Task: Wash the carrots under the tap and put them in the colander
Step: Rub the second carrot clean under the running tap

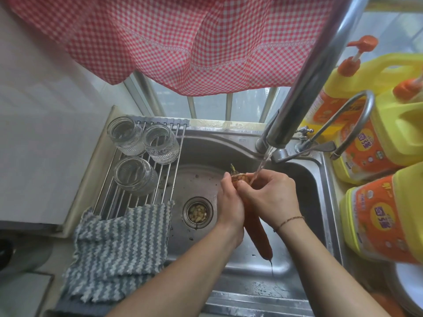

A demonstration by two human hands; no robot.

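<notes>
At far left, a striped grey cloth (119, 243) draped over the sink edge and the near end of a wire rack (139, 179). On the rack, three clear glass jars (135, 176), upright, close together. Right of that, the steel sink (231, 271), with a drain strainer (197, 212) holding food scraps. Over the basin, left hand (230, 207) wrapped round the upper part of a carrot (259, 236), thumb up by its stubby top. Carrot held lengthwise, tip pointing toward the near sink wall, dripping. Right hand (272, 193) curled over the carrot's top end, just beside the left, fingers rubbing it. Thin stream from the tap (304, 88) landing on those fingers. At far right, yellow detergent jugs (377, 143) with orange pumps.
</notes>
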